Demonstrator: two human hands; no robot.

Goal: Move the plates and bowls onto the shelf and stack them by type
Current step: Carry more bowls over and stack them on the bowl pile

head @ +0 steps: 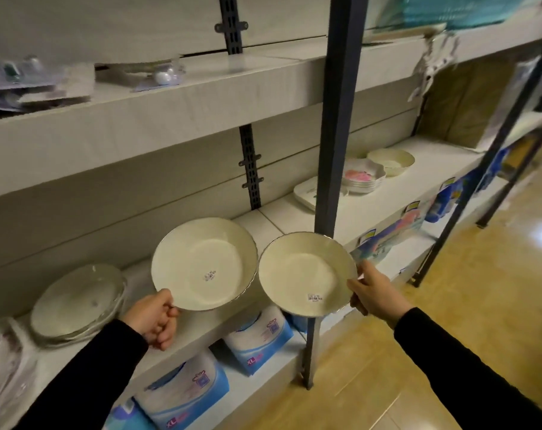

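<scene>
Left hand (153,318) pinching cream plate (203,263) rim, right hand (377,294) likewise — second plate (307,274)

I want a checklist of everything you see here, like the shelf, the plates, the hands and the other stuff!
Surface: pale middle shelf, dishes at both ends, bare in the middle.
Job's things: left plate and right plate, cream with price stickers, held in the air in front of the shelf; stack of plates on the shelf at left; square plates, flower bowls and round bowl at right.
Clutter: blue packs on the lower shelf; blurry packaged items on the top shelf.
Grippers: left hand and right hand each pinch a plate's rim.
Cables: nothing seen.
Surroundings: dark metal post, wooden floor.
</scene>
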